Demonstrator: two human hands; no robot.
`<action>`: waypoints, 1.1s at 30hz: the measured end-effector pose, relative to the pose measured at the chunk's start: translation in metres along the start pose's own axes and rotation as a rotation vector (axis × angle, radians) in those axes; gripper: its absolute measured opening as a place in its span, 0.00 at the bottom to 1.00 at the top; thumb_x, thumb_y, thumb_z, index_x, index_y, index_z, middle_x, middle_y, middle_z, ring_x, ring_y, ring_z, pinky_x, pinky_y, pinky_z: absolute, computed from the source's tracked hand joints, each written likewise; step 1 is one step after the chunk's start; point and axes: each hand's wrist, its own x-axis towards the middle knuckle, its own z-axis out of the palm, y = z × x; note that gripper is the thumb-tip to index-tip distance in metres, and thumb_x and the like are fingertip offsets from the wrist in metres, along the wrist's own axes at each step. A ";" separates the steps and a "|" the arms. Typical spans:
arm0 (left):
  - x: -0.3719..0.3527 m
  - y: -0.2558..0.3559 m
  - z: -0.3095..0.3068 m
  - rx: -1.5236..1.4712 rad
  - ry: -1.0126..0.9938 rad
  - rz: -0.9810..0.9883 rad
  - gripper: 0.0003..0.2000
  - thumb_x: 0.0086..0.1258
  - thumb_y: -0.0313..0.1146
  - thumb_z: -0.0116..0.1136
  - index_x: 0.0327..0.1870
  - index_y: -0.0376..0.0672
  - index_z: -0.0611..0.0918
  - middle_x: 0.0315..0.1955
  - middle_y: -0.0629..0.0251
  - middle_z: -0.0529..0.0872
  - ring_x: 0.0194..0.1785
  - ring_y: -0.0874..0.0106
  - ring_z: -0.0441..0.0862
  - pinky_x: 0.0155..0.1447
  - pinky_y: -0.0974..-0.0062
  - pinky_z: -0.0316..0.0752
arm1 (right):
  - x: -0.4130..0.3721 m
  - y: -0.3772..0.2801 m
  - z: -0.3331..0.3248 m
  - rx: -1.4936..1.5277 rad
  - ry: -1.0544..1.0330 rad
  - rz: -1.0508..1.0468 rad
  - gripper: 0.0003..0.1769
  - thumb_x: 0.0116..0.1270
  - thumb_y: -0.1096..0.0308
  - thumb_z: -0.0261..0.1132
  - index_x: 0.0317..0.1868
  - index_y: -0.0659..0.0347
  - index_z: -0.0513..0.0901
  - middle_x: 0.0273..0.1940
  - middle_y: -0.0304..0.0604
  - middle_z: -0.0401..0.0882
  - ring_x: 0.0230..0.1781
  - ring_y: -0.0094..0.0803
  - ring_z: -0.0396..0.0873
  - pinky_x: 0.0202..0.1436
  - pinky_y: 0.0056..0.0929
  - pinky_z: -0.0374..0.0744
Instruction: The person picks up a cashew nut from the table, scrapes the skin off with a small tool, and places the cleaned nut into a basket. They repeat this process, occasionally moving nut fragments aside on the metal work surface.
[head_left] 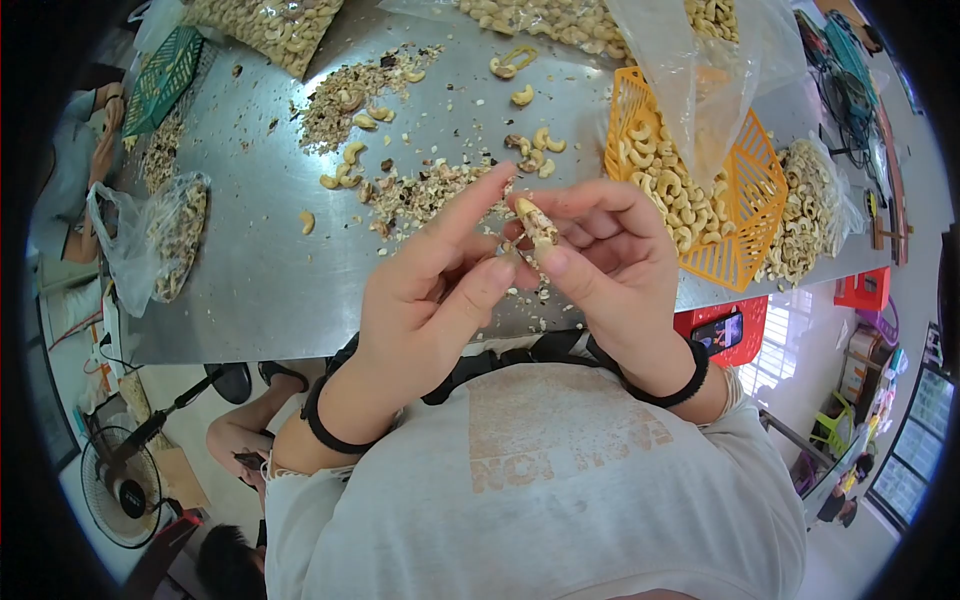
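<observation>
Between the thumb and fingers of my right hand (622, 262) is a cashew nut (538, 222), pale at its tip with brown skin patches lower down. My left hand (428, 285) is close beside it, index finger stretched out past the nut. Its thumb is bent in against the other fingers; what they pinch, if anything, is too small to make out. Beneath both hands lies a scatter of skin crumbs (430, 195) on the metal table (250, 300). A few loose cashews (538, 148) lie just beyond my fingertips.
A yellow basket (735, 262) of peeled cashews stands at the right, a clear plastic bag (690, 90) draped into it. Bagged cashews (270, 30) lie at the back. Another bag (165, 240) and a person's hand (103, 155) are at the left. A phone (718, 333) rests on a red stool.
</observation>
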 end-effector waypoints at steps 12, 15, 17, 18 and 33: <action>-0.001 0.011 -0.007 -0.058 -0.136 -0.049 0.19 0.62 0.24 0.45 0.56 0.39 0.65 0.39 0.63 0.77 0.35 0.83 0.74 0.31 0.90 0.65 | -0.001 -0.006 -0.001 0.004 -0.068 0.032 0.14 0.54 0.81 0.59 0.42 0.67 0.68 0.41 0.47 0.73 0.35 0.26 0.74 0.37 0.22 0.75; -0.003 0.006 -0.005 -0.006 -0.121 0.044 0.17 0.62 0.23 0.46 0.53 0.38 0.69 0.42 0.62 0.75 0.36 0.80 0.75 0.33 0.88 0.67 | -0.001 -0.006 -0.002 0.001 -0.085 0.025 0.12 0.54 0.81 0.59 0.39 0.67 0.69 0.42 0.49 0.72 0.35 0.27 0.75 0.38 0.22 0.75; -0.001 0.005 -0.008 0.028 -0.139 0.058 0.16 0.61 0.22 0.46 0.52 0.37 0.70 0.41 0.62 0.76 0.35 0.80 0.75 0.33 0.88 0.68 | -0.002 -0.006 -0.003 -0.024 -0.073 0.027 0.11 0.54 0.81 0.59 0.38 0.67 0.70 0.43 0.50 0.72 0.35 0.27 0.75 0.38 0.22 0.75; -0.001 0.005 -0.009 0.062 -0.157 0.073 0.15 0.61 0.22 0.46 0.51 0.37 0.71 0.40 0.62 0.77 0.34 0.80 0.75 0.34 0.87 0.69 | -0.002 -0.006 -0.003 -0.050 -0.062 0.029 0.10 0.53 0.81 0.59 0.37 0.67 0.70 0.43 0.51 0.72 0.34 0.27 0.75 0.38 0.22 0.76; 0.000 -0.003 0.002 0.430 0.046 0.216 0.14 0.60 0.22 0.47 0.48 0.40 0.75 0.32 0.66 0.79 0.31 0.83 0.74 0.27 0.89 0.67 | -0.004 0.003 -0.002 -0.313 0.061 -0.144 0.11 0.51 0.81 0.61 0.37 0.68 0.72 0.45 0.52 0.70 0.43 0.29 0.73 0.46 0.24 0.74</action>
